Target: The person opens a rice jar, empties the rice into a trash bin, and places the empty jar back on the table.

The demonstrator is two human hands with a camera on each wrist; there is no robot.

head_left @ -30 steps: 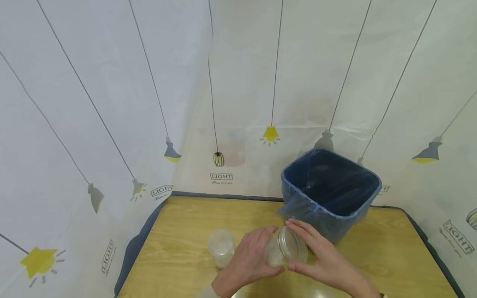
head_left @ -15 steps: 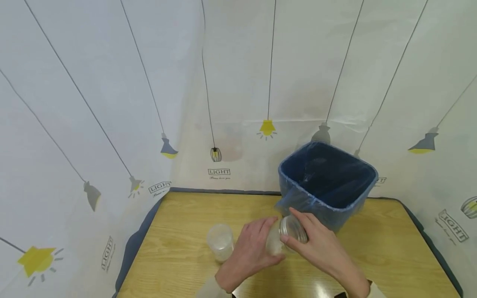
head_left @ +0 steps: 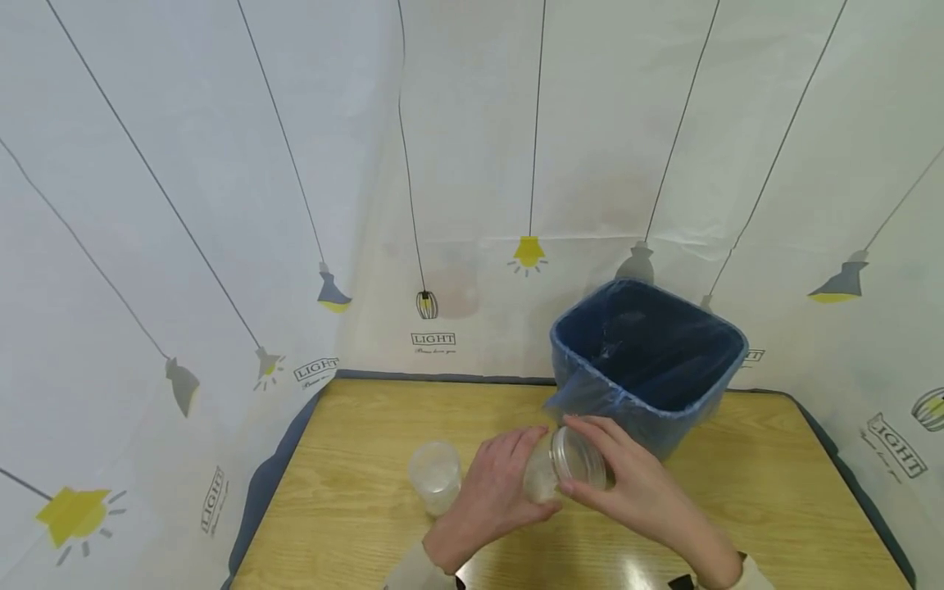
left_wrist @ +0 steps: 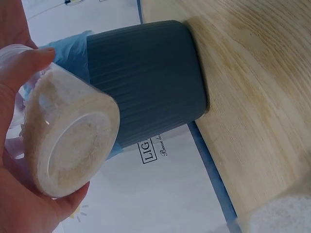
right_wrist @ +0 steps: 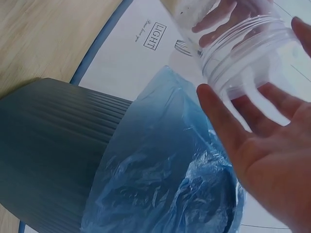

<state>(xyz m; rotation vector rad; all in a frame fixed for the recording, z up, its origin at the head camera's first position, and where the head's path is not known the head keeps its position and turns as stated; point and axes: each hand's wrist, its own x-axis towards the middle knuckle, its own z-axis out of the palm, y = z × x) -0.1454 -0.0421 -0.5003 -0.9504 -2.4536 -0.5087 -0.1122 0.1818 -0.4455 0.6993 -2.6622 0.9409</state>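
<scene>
A clear plastic jar [head_left: 541, 474] is tilted on its side above the table, with pale grainy contents showing near its base in the left wrist view. My left hand [head_left: 494, 483] grips the jar's body. The fingers and thumb of my right hand [head_left: 634, 479] surround the clear ridged lid [right_wrist: 245, 46] at the jar's other end. Some right fingers show through the clear plastic in the right wrist view. Left of the left hand, a second clear container [head_left: 435, 475] stands upright, holding something whitish; its lower part is partly hidden by the hand.
Just behind the right hand stands a dark blue-green bin [head_left: 649, 352], lined with a blue plastic bag [right_wrist: 160, 160]. The wooden table [head_left: 354, 492] meets a white sheet [head_left: 472, 164] printed with hanging lamps at its back and sides.
The right hand turned at the lid half a second ago, its thumb crossing the rim, and has since turned partly back. The left hand keeps its grip. The head view shifted slightly.
</scene>
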